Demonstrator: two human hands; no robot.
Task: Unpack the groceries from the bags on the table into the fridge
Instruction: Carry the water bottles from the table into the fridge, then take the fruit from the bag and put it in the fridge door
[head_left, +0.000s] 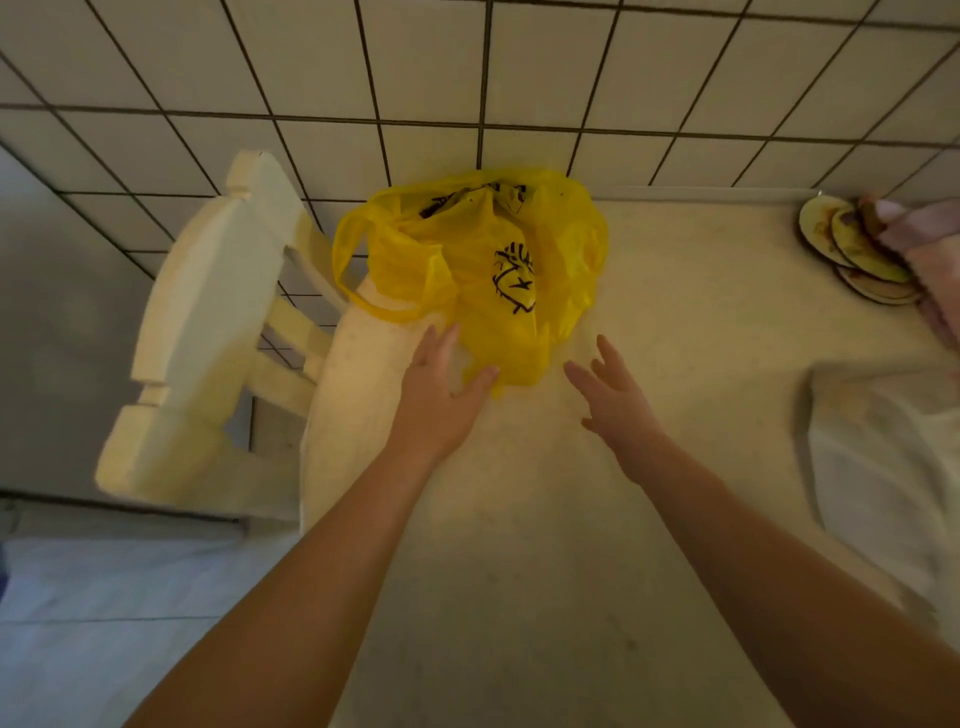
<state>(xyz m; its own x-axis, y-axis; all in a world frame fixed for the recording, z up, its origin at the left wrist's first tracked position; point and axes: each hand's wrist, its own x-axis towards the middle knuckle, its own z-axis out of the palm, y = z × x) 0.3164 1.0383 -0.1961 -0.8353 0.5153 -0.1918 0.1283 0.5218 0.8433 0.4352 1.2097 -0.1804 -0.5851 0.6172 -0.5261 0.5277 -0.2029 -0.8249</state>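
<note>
We note bag (478, 270) on table (519, 519), at far edge, wall (467, 78) right behind it. Chair (208, 338) stands left of table, beside bag. L hand (441, 400) at bag's near-left edge, thumb touching it. R hand (613, 400) near bag's near-right, apart. Far-right corner: stacked discs (852, 249). Cloth (883, 467) on table at right, nearer us.

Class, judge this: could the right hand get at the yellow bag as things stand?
Probably yes. The right hand is open, close to the yellow bag, with only bare table between them; the left hand is at the bag's near left edge, out of its way.
</note>
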